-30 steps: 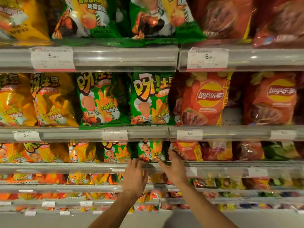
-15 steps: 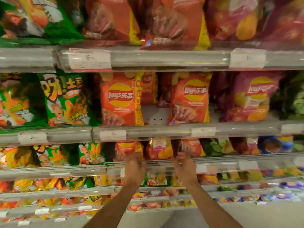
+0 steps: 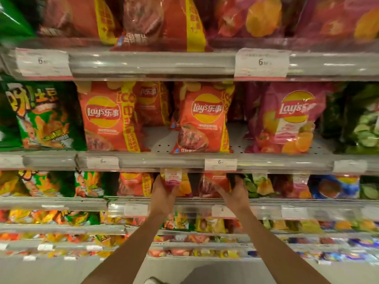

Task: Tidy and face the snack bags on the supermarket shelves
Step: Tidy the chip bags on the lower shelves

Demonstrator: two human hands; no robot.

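Observation:
Both my hands reach into the third shelf from the top. My left hand point(image 3: 164, 193) grips a pink and yellow chip bag point(image 3: 174, 181) from its left side. My right hand point(image 3: 235, 191) grips a red chip bag point(image 3: 213, 185) from its right side. The two bags stand side by side, their tops hidden behind the shelf rail point(image 3: 184, 162). On the shelf above, two red Lay's bags point(image 3: 106, 117) point(image 3: 205, 119) stand upright at the front, with a gap between them and a third red bag point(image 3: 151, 103) set further back.
A green snack bag point(image 3: 41, 115) stands left of the red bags, a pink Lay's bag point(image 3: 287, 117) and dark green bags point(image 3: 361, 119) to the right. Price tags point(image 3: 220, 164) line the rails. Lower shelves point(image 3: 102, 228) hold several smaller bags. Floor point(image 3: 205, 271) lies below.
The view has shifted right along the shelves, from the green bags to the red Lay's section. Both hands moved right with it and now grip two bags on the third shelf.

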